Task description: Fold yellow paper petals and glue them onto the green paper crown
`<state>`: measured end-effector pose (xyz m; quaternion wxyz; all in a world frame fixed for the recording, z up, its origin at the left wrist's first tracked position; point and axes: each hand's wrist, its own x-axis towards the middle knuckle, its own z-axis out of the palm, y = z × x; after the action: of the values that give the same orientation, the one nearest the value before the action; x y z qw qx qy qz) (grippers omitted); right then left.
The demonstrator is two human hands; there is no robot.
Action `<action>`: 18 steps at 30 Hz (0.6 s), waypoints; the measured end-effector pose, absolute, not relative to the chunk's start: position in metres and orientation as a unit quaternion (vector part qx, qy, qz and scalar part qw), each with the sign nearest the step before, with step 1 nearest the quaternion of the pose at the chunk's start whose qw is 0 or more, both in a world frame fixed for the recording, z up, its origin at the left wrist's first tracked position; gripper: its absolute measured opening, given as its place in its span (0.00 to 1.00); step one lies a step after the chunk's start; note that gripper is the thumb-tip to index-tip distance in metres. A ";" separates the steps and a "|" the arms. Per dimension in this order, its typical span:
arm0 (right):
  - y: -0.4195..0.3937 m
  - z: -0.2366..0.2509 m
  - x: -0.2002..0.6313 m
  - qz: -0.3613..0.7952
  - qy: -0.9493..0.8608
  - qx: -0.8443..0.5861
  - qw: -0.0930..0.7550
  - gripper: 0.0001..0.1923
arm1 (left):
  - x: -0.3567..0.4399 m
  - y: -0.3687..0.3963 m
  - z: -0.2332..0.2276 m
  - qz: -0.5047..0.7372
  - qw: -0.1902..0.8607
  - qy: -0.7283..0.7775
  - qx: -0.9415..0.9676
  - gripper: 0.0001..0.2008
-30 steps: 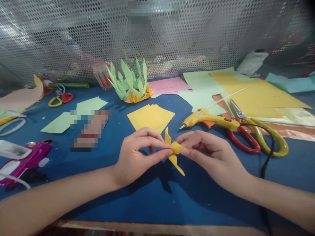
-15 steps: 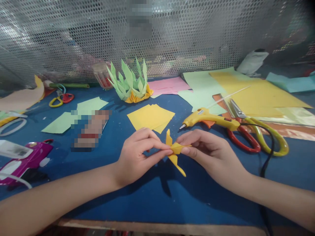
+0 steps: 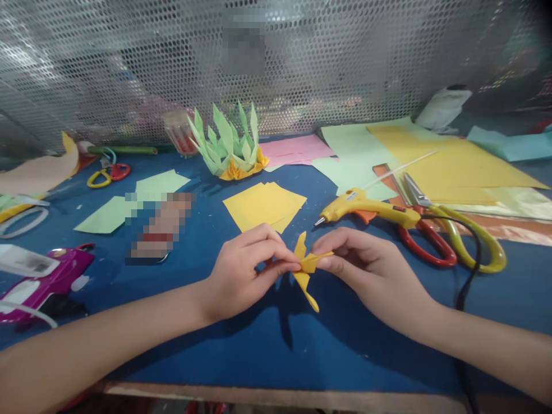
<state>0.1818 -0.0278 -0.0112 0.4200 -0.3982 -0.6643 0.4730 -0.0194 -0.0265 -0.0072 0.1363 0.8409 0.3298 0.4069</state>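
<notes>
Above the desk point(image 3: 366, 351) on its near side, my left fingers point(image 3: 272, 251) and right fingers point(image 3: 345, 267) pinch yellow paper point(image 3: 308, 264) already folded into points, while yellow sheets point(image 3: 264, 204) just beyond lie flat, unfolded.

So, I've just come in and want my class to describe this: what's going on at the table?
The person's left hand pinches a folded yellow paper piece near its middle, above the blue table. The right hand has its thumb and fingers at the piece's right-hand point. Flat yellow sheets lie just beyond the left hand, and a yellow glue gun lies beyond the right. Farther back stands a green paper piece with orange folds at its base.
</notes>
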 end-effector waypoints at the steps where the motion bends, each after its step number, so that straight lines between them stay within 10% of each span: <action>1: -0.028 -0.011 0.182 0.473 -0.664 -0.401 0.419 0.07 | -0.019 -0.027 -0.007 0.409 0.154 0.341 0.832 0.02; 18: -0.032 -0.008 0.181 0.490 -0.655 -0.411 0.403 0.07 | -0.020 -0.025 -0.009 0.339 0.162 0.322 0.869 0.04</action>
<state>0.1810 -0.0317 -0.0085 0.4030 -0.4111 -0.6547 0.4898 -0.0199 -0.0252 -0.0095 0.1622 0.8690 0.3220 0.3390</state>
